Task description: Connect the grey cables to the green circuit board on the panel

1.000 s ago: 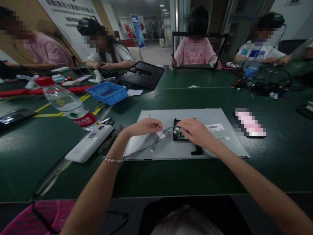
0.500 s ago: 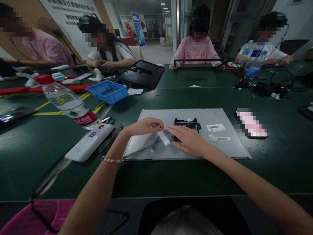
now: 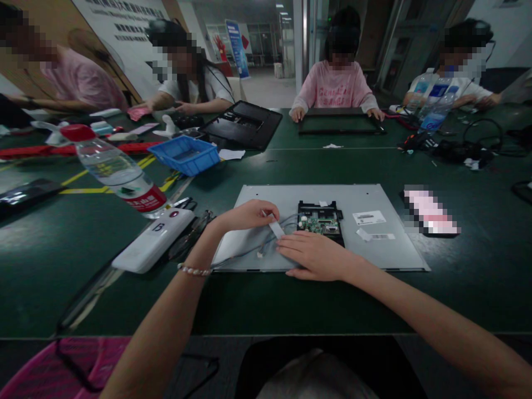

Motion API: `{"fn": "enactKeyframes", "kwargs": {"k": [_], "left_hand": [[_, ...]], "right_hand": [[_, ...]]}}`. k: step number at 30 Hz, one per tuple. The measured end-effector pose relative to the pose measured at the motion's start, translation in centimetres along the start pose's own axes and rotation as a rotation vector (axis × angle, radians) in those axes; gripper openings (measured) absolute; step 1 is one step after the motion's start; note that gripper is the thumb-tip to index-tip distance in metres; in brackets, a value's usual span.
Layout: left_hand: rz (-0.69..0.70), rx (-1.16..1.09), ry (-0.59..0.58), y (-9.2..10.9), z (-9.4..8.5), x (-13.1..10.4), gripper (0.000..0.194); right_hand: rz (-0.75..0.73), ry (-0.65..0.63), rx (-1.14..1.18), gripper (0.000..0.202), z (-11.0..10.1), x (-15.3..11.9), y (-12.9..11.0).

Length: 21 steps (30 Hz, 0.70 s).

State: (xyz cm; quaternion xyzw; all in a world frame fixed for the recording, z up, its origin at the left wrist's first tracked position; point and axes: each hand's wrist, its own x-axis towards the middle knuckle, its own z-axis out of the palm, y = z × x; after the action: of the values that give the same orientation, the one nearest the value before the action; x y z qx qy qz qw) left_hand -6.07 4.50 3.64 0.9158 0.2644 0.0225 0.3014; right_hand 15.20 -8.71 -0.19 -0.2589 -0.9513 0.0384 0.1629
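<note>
A flat silver display panel (image 3: pixel 394 257) lies on the green table before me. My left hand (image 3: pixel 255 213) pinches one end of a whitish strip of tape (image 3: pixel 276 228) above the panel's left half. The strip's lower end meets the fingertips of my right hand (image 3: pixel 316 255), which lies flat over the panel, fingers stretched. Just beyond that hand a green circuit board (image 3: pixel 318 224) sits in a black frame (image 3: pixel 337 214), its near part covered by the hand. Grey cables (image 3: pixel 266 244) run from the board under the strip to the panel's left edge.
Left of the panel are a white power bank (image 3: pixel 152 241), a water bottle (image 3: pixel 120 172) and a blue tray (image 3: pixel 185 155). A phone (image 3: pixel 432 210) lies to the right. Across the table, co-workers sit; one holds a black frame (image 3: pixel 341 132).
My right hand has come down and nearer to me, fingertips now at the strip's lower end, uncovering the circuit board. My left hand keeps its pinch. The co-worker opposite has lowered the black frame.
</note>
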Motion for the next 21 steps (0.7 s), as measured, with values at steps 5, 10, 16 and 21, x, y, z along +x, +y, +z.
{"fn": "enactKeyframes", "kwargs": {"k": [5,10,16,21], "left_hand": [[0.033,-0.029,0.096,0.0,0.0,0.0,0.028],[0.03,-0.274,0.218,2.5,-1.1,-1.0,0.035],[-0.015,-0.308,-0.122,4.3,-1.5,-1.4,0.026],[-0.049,-0.186,-0.123,2.9,-0.4,-0.5,0.019]], "right_hand": [[-0.017,-0.006,-0.001,0.048,0.2,0.1,0.0],[-0.007,-0.011,0.009,0.047,0.2,0.2,0.1],[0.0,-0.019,-0.001,0.047,0.1,0.2,0.0],[0.007,-0.013,0.019,0.042,-0.2,0.3,-0.2]]}}
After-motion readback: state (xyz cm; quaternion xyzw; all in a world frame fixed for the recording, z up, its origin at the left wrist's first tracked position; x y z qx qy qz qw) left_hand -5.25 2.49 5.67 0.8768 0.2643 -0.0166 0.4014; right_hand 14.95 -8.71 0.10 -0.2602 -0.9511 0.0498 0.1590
